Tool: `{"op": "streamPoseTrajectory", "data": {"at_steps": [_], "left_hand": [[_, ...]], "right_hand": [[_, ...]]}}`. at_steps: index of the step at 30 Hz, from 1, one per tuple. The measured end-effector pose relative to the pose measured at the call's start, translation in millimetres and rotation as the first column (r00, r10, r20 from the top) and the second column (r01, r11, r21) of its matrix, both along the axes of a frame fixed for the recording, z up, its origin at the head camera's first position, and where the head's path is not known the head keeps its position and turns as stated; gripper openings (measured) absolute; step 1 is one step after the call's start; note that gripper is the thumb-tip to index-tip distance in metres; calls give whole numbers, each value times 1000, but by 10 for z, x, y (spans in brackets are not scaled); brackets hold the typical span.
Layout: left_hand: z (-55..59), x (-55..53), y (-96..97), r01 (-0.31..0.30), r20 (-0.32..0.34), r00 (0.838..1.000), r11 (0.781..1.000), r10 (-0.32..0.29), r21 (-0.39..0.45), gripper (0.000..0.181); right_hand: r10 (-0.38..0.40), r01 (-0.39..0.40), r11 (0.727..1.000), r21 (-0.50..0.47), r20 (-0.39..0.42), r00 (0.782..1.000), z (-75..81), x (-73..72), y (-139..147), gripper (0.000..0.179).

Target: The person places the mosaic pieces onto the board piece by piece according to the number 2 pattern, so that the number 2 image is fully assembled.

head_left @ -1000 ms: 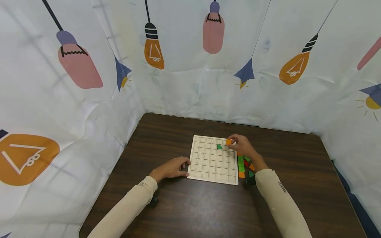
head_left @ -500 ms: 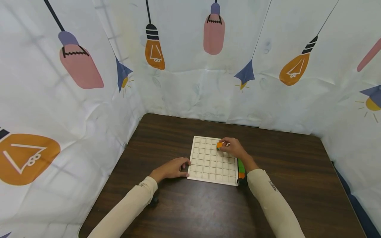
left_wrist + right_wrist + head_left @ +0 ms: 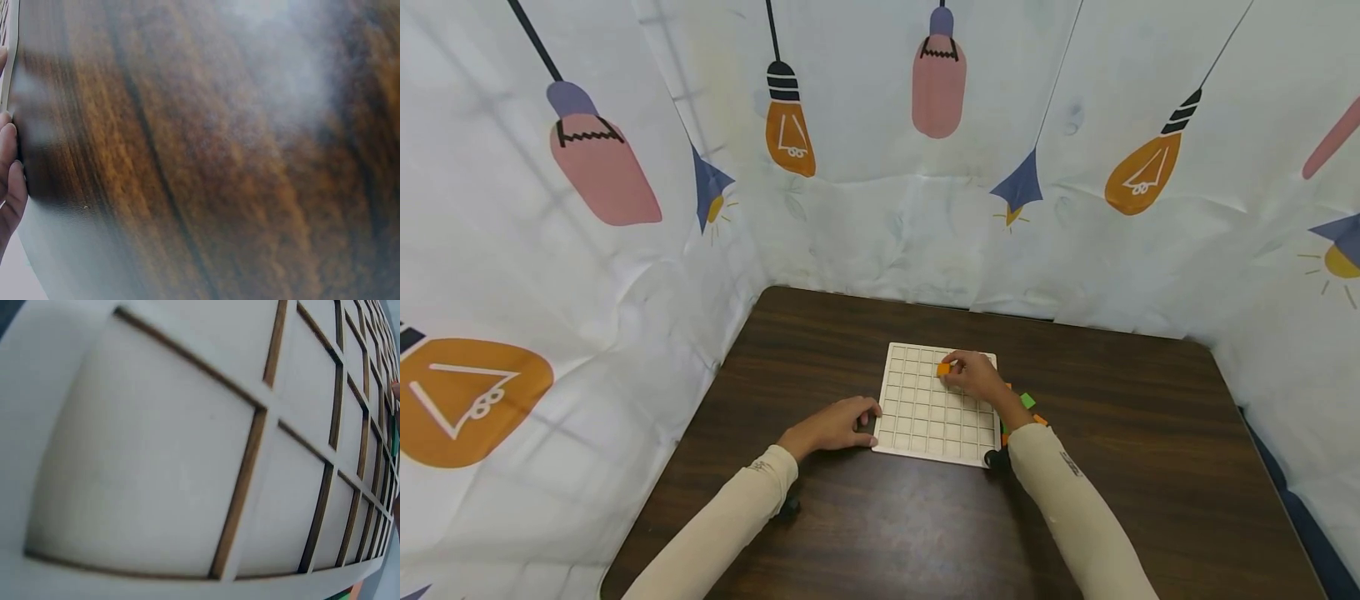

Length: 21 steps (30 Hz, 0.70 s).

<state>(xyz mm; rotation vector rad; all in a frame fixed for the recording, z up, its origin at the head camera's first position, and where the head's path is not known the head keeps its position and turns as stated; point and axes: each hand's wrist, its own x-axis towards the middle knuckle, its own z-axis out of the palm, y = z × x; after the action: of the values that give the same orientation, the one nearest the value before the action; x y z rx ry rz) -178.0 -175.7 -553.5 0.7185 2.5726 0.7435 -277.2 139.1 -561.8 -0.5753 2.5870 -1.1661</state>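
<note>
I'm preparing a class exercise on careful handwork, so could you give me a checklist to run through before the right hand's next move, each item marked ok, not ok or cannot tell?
1. Gridded board lying flat on the table: ok.
2. Left hand at the board: ok, fingertips at its left edge.
3. Orange block pinched by the right hand: ok, over the board's far part.
4. Orange block seated in a square: cannot tell, its underside is hidden.
5. All loose pieces in plain sight: not ok, the right sleeve seems to cover some.
</note>
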Motion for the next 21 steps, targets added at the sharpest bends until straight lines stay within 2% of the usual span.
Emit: {"op": "streamPoseTrajectory", "data": {"at_steps": [12, 21], "left_hand": [[-12, -6, -2, 5, -4, 1000, 1000, -5, 3, 44], [5, -3, 1, 10, 2, 1000, 1000, -10, -5, 44]], "right_hand": [[-70, 68, 997, 24, 73, 995, 2, -4, -28, 36], [-61, 59, 998, 37, 82, 995, -34, -26, -15, 38]]}}
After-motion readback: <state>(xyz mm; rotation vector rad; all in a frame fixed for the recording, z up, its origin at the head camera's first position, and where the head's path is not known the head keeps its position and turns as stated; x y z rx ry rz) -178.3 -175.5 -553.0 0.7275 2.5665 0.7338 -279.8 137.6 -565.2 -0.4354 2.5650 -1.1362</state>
